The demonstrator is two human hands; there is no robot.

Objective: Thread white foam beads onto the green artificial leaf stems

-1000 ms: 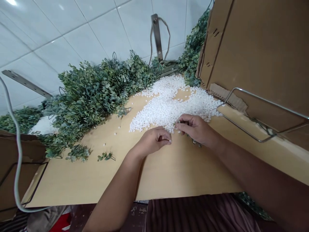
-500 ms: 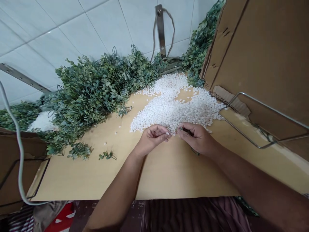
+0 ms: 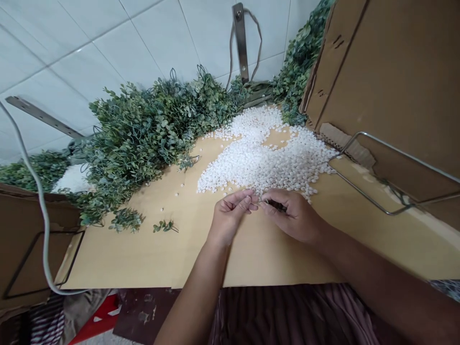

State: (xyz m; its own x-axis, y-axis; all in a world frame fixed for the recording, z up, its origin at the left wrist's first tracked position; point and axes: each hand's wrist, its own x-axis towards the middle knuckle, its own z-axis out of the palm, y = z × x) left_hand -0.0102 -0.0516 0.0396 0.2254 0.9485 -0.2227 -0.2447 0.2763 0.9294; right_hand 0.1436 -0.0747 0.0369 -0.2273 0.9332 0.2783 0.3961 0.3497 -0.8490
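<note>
Whatever sits between the fingers [image 3: 247,201] of the left hand [image 3: 230,218] and the right hand [image 3: 293,218] is too small to tell — only a dark sliver shows inside the right hand's curl. Both forearms run out at the bottom edge. The cardboard box [image 3: 391,67] is cut off at the top and right edges, the wire rack [image 3: 362,194] at the right edge. The greenery pile [image 3: 143,134] hides the bench [image 3: 143,254] behind it — and part of a white heap [image 3: 72,179] at the left.
</note>
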